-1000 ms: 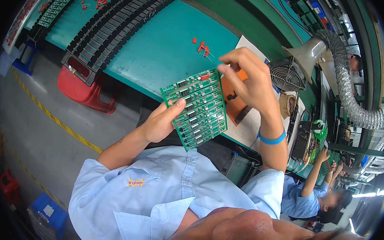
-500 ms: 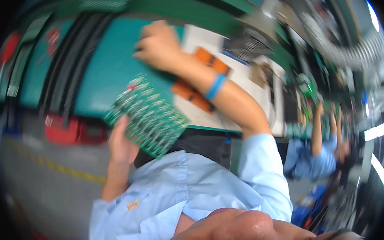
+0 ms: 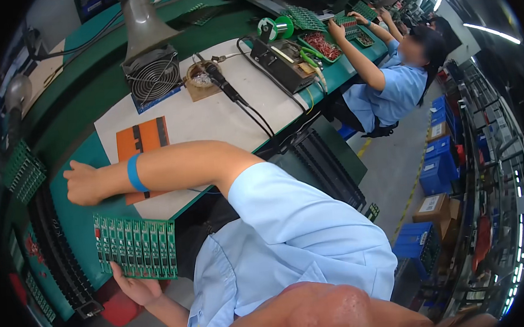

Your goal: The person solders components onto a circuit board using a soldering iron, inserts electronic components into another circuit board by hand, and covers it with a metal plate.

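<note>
My left hand (image 3: 137, 288) grips the lower edge of a green circuit board panel (image 3: 136, 246), held tilted up beside my body. Rows of small dark parts run down the panel, and a red part sits near its upper left corner. My right hand (image 3: 84, 183), with a blue band (image 3: 135, 173) on its wrist, reaches over the green mat (image 3: 95, 152), just beyond the panel. Its fingers are curled closed; whether anything is in them is hidden. Under the right forearm lies an orange board with black strips (image 3: 142, 136).
A black slotted rack (image 3: 57, 254) stands at the left, with another board (image 3: 24, 172) by its far end. Behind the white sheet (image 3: 193, 123) are a fan (image 3: 153, 74), a soldering iron in its holder (image 3: 224, 82) and a black box (image 3: 280, 63). A co-worker (image 3: 383, 84) handles boards at the right.
My view has swung to the right, bringing the co-worker and the soldering tools into clearer sight. The panel stays in my left hand; my right hand stays extended beyond it.
</note>
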Available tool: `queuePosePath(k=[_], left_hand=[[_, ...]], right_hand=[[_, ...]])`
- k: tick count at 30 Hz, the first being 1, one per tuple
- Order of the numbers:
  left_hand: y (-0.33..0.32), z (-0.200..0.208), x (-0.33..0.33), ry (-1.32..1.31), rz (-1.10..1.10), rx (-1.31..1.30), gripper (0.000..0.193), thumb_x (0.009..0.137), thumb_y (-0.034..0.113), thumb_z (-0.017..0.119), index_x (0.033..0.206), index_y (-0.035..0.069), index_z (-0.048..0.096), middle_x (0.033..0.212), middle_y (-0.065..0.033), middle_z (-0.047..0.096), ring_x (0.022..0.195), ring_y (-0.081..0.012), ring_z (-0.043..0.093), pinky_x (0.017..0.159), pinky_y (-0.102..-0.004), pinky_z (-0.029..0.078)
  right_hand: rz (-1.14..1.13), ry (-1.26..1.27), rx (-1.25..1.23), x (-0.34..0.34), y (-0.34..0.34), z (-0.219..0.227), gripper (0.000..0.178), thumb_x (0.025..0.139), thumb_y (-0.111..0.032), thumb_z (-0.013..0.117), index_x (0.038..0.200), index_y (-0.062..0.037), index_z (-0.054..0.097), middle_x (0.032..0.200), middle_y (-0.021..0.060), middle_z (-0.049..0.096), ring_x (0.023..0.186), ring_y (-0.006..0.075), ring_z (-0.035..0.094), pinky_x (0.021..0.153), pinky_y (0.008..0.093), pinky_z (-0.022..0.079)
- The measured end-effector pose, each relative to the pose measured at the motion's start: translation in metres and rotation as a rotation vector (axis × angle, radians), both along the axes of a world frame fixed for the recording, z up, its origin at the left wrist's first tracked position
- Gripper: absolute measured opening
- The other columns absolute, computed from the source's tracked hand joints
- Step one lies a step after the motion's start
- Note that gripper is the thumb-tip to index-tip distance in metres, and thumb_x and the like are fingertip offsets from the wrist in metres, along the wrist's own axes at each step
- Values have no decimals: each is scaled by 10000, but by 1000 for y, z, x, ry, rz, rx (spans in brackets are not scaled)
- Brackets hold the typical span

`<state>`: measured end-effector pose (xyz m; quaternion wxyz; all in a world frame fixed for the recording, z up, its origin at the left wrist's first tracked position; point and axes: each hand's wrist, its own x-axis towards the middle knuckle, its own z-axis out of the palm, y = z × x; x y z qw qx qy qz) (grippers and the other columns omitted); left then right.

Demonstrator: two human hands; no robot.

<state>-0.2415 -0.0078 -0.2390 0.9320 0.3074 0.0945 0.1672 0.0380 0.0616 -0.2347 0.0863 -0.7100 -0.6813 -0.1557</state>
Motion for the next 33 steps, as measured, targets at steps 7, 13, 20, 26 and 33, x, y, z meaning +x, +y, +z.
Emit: queuePosePath(k=[7,13,20,26,33], left_hand=[[-24,10,-11,-64,43,-39,454,1122,370,391,1501,159,525,1444,-54,633,1246,-222,652,1043,-410,529],[-26,21,8,30,137,1,463,1133,391,380,1521,169,503,1478,-51,605,1274,-214,633,1062,-415,517],[26,18,53,21,125,119,506,1136,422,375,1566,165,444,1535,-59,548,1296,-203,611,1056,-401,509],[56,-13,46,129,125,83,506,1142,394,356,1568,131,431,1526,-82,550,1295,-218,609,1058,-417,512],[51,-19,36,123,63,-24,520,1139,390,336,1580,124,406,1527,-90,550,1300,-250,613,1059,-440,519]], right_hand=[[134,223,203,9,-40,31,108,832,-179,692,855,-114,775,902,54,724,908,297,551,838,463,438],[232,819,382,17,-85,31,115,866,-64,636,900,-40,743,910,99,716,880,327,639,794,430,516],[76,1134,410,27,-157,50,136,911,-56,604,976,-16,717,926,127,738,868,338,678,811,416,545],[64,1192,428,39,-162,51,118,914,-62,704,1022,-13,702,896,108,744,713,233,664,655,342,525],[2,1270,415,44,-166,55,92,910,-39,738,999,-19,751,929,58,760,688,146,634,598,261,483]])
